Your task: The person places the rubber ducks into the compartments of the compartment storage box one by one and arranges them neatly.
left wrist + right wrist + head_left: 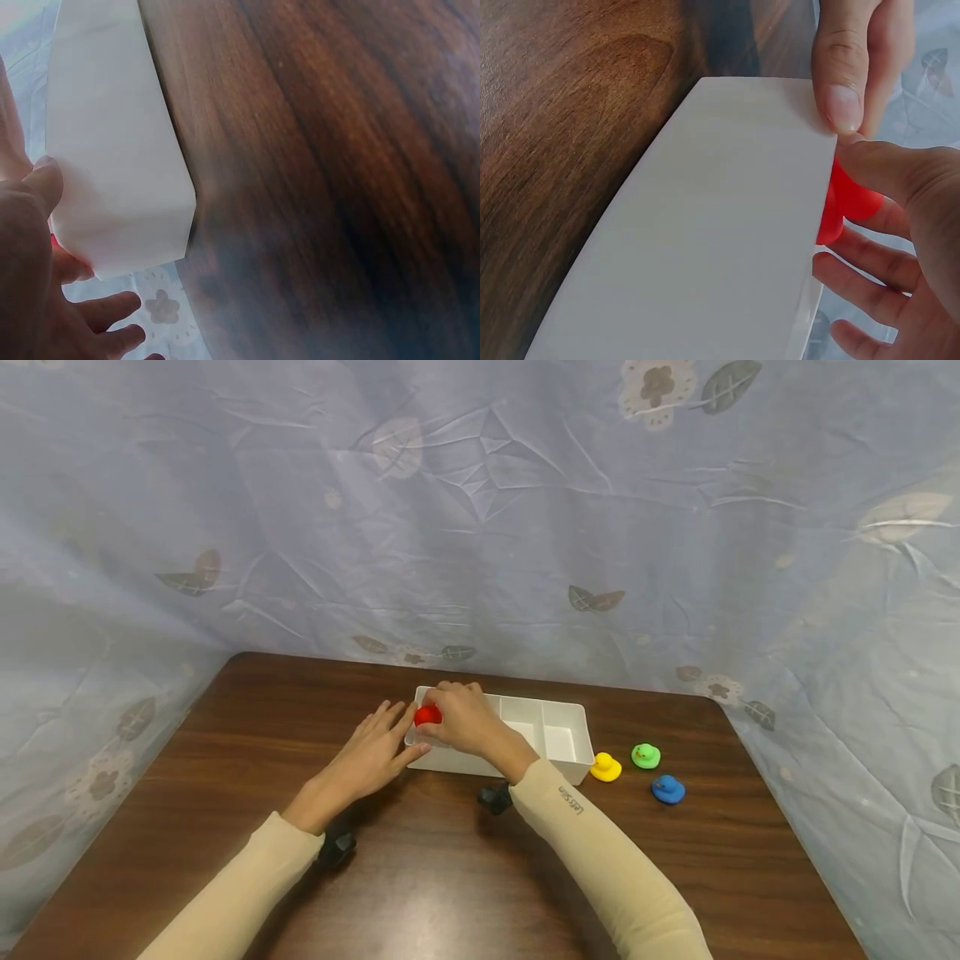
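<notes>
A white divided box (459, 762) stands on the table, its long side toward me. My right hand (471, 720) reaches over it and pinches a red toy duck (427, 716) at the leftmost compartment. In the right wrist view the duck (859, 196) shows above the rim between thumb and fingers, partly hidden by the box wall (697, 210). My left hand (369, 756) lies at the box's left end with fingers spread; its thumb touches the near corner of the rim. In the left wrist view, that hand's fingers (112, 311) extend past the box end.
Right of the box sit a yellow duck (606, 767), a green duck (646, 756) and a blue duck (667, 790), the yellow one nearest it. The brown wooden table (420, 877) meets a patterned curtain (480, 527) behind. Black devices (337, 850) hang under both wrists.
</notes>
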`<control>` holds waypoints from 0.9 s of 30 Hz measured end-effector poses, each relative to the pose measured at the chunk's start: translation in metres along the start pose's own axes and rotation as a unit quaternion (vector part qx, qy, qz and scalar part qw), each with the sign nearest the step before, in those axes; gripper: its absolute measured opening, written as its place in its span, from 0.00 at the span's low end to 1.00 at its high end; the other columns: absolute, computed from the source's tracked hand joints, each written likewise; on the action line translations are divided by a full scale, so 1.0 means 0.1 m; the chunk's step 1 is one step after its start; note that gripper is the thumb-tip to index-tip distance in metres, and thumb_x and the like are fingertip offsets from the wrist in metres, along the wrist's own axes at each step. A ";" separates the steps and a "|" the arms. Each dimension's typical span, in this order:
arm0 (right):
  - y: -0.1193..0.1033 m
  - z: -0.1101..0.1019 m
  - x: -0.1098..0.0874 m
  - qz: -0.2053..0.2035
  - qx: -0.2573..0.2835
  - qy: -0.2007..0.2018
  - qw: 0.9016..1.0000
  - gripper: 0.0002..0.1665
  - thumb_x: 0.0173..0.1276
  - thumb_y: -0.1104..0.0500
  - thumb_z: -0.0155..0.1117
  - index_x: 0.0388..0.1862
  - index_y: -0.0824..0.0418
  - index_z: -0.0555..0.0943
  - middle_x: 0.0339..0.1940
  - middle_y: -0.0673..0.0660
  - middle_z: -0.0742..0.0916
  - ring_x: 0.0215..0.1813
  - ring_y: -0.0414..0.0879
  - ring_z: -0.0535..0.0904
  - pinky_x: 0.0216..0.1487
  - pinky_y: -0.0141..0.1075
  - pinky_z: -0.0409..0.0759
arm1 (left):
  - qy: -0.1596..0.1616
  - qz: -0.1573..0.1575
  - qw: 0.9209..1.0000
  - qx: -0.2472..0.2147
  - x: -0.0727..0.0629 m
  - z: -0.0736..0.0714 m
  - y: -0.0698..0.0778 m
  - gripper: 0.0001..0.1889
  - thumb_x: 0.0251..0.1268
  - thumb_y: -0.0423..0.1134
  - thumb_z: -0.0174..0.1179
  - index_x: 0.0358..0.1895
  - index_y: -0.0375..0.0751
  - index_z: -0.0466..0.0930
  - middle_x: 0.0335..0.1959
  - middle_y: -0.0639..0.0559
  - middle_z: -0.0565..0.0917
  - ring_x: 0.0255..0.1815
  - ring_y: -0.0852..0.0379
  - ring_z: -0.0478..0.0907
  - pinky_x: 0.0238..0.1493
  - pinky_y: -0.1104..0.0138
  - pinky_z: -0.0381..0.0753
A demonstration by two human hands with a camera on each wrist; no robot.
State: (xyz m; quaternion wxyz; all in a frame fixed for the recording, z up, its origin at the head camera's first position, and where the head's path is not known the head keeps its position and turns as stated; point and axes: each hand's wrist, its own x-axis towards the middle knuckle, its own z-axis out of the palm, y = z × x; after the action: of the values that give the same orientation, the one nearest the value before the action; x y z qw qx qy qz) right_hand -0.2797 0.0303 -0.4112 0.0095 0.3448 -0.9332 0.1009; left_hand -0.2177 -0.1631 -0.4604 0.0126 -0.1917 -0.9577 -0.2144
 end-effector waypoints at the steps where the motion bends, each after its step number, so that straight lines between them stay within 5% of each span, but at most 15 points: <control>1: 0.00 0.00 0.00 0.000 0.000 -0.001 1.000 0.22 0.73 0.42 0.73 0.55 0.55 0.86 0.52 0.52 0.90 0.53 0.50 0.87 0.63 0.51 0.80 | 0.000 0.000 1.000 0.000 0.00 0.00 0.00 0.43 0.84 0.62 0.50 0.85 0.32 0.54 0.84 0.25 0.60 0.86 0.22 0.52 0.82 0.29 0.56; 15: 0.00 0.07 0.02 0.009 0.000 -0.013 1.000 0.22 0.74 0.41 0.72 0.56 0.54 0.86 0.52 0.52 0.89 0.53 0.50 0.86 0.64 0.51 0.79 | -0.002 -0.001 1.000 -0.005 0.00 0.02 0.02 0.43 0.84 0.61 0.50 0.85 0.32 0.53 0.83 0.24 0.60 0.86 0.22 0.52 0.81 0.29 0.57; 22: 0.04 0.09 0.02 0.016 0.011 -0.011 1.000 0.28 0.75 0.42 0.71 0.65 0.56 0.84 0.64 0.55 0.88 0.67 0.55 0.84 0.72 0.55 0.76 | 0.003 -0.004 1.000 -0.003 -0.01 0.04 0.01 0.44 0.84 0.62 0.50 0.86 0.35 0.51 0.83 0.25 0.60 0.86 0.22 0.53 0.82 0.30 0.57; 27: 0.03 0.03 0.01 0.015 0.004 -0.012 1.000 0.22 0.77 0.48 0.69 0.63 0.56 0.85 0.62 0.55 0.88 0.68 0.54 0.83 0.73 0.56 0.75 | 0.007 -0.007 1.000 -0.002 0.00 0.03 0.00 0.44 0.83 0.62 0.51 0.86 0.34 0.52 0.84 0.26 0.61 0.86 0.23 0.53 0.82 0.30 0.58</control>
State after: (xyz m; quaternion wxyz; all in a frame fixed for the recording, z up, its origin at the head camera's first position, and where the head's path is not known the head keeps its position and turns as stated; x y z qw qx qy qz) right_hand -0.2825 0.0316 -0.4148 -0.0047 0.3324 -0.9378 0.1004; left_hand -0.2174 -0.1623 -0.4631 0.0174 -0.1838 -0.9584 -0.2176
